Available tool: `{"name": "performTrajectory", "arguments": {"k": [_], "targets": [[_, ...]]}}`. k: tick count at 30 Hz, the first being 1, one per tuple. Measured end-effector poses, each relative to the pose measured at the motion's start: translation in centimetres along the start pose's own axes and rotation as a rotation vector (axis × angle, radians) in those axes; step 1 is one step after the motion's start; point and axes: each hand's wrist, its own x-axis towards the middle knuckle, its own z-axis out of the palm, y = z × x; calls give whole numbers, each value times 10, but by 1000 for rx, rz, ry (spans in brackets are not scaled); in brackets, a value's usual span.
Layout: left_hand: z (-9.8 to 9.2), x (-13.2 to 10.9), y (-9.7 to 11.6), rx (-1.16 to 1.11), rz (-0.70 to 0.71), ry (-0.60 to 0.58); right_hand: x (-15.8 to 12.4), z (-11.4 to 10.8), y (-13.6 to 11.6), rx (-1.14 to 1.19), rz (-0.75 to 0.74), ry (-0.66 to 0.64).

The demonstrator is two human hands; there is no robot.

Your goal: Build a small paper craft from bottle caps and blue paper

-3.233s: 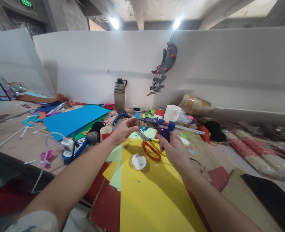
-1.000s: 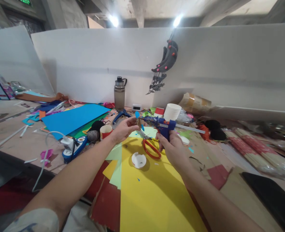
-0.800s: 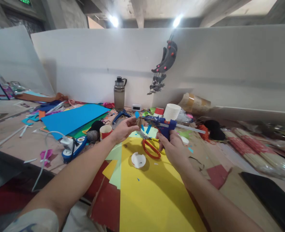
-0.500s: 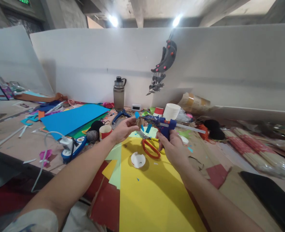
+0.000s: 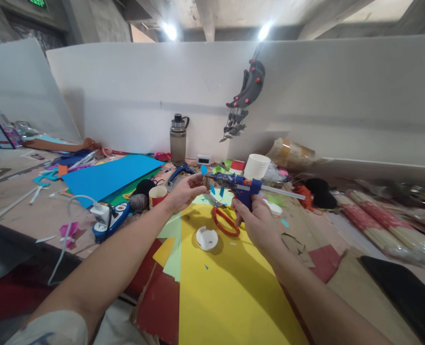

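My right hand (image 5: pixel 253 221) is wrapped round the grip of a blue glue gun (image 5: pixel 238 184), held above the table with a clear glue stick (image 5: pixel 283 192) poking out of its back. The nozzle points left at a small craft piece with blue paper bits (image 5: pixel 206 175), pinched in the fingertips of my left hand (image 5: pixel 184 192). Both hands hover over a yellow paper sheet (image 5: pixel 223 287). Orange-handled scissors (image 5: pixel 224 219) and a white round cap (image 5: pixel 206 238) lie on that sheet just below the hands.
A grey water bottle (image 5: pixel 178 139) stands by the white back wall. A stack of white cups (image 5: pixel 257 166), a red-rimmed paper cup (image 5: pixel 158 196), yarn balls (image 5: pixel 139 202), a power strip (image 5: pixel 109 219), a blue sheet (image 5: pixel 108 176) and bundled sticks (image 5: pixel 381 225) crowd the table.
Almost nothing: the glue gun has dipped a little and shifted slightly left toward the blue piece. My left hand keeps its pinch in the same place.
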Motion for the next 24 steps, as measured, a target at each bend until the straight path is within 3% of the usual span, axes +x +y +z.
{"name": "performTrajectory", "arguments": {"k": [24], "targets": [[1, 0, -1, -23, 0, 13, 0, 1, -3, 8, 1, 20]]}}
